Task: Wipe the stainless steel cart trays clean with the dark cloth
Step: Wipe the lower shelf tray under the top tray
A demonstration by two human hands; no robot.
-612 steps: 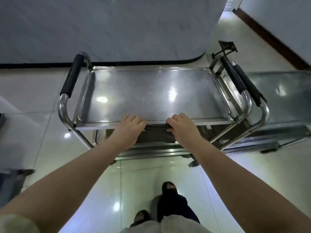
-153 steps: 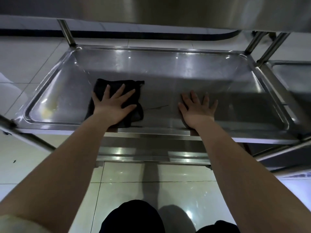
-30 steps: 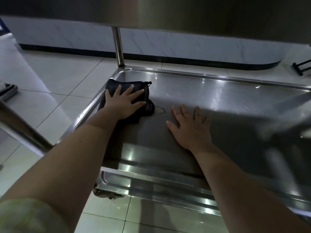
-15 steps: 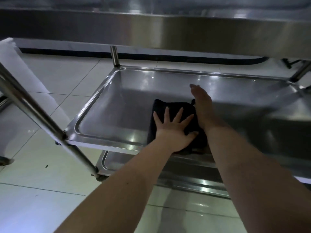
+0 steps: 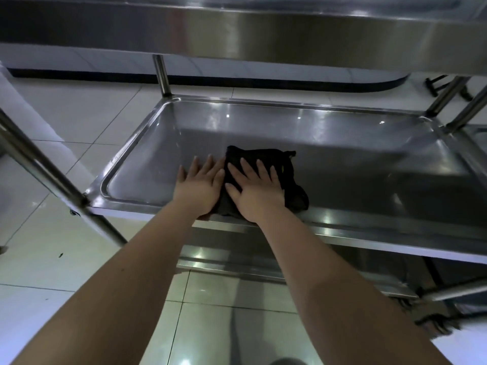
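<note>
My right hand (image 5: 257, 192) is lying flat on the dark, crumpled cloth (image 5: 288, 177). The fingers are straight and a bit spread and the palm is pressing the cloth down, so it's not gripping anything. My left hand (image 5: 200, 187) is right beside it, also flat with straight fingers, palm down on bare metal. Its thumb side sits up against the cloth's left edge, and the two hands nearly touch. Neither one is clenched.

The cloth is on the cart's middle shelf, a shallow rectangular stainless steel tray (image 5: 369, 164) with a raised rim and rounded corners. It lies close to the front rim, a little left of the tray's centre, and its near edge reaches the front lip under my wrists. A small loop or tag sticks out at the far right corner of the cloth.

Above my hands runs the brushed steel front edge of the upper tray (image 5: 237, 30), and below the middle one the rim of a lower steel tray (image 5: 237, 264) shows. A round steel post (image 5: 162, 75) stands at the tray's far left corner, and a thicker slanted steel tube (image 5: 44, 169) meets the front left corner. Two more steel posts (image 5: 448, 96) rise at the far right.

The cart stands on glossy pale floor tiles (image 5: 79, 119), with a black skirting strip (image 5: 263, 84) along the base of the wall behind. There's something black (image 5: 434, 84) on the floor at the top right, too small for me to tell what it is.
</note>
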